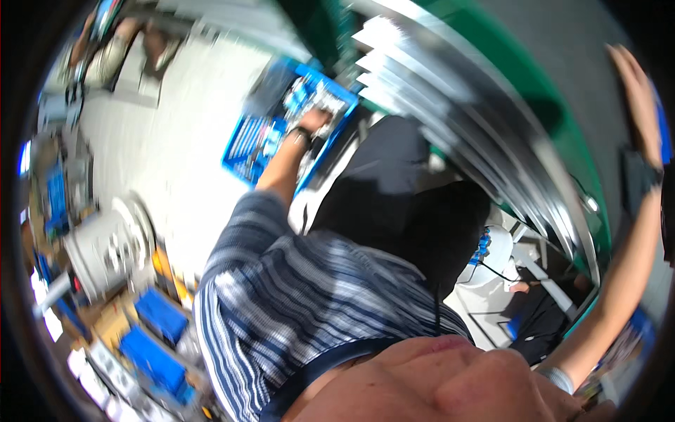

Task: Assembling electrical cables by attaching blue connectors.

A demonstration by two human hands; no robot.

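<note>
Head view: left hand [317, 119] sits inside crate rim [328, 81]

Brightly lit pale floor [186, 105]; green-edged metal furniture [464, 88]

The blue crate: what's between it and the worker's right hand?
In the head view, shiny metal slats, then a green frame and a dark grey surface, lie between the blue crate and the right hand.

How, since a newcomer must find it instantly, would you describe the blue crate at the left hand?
Find the pale floor, upper left. At its right side, beside dark trousers, is the blue crate. Unlike the blue boxes lower left, it has the left hand over its contents.
</note>
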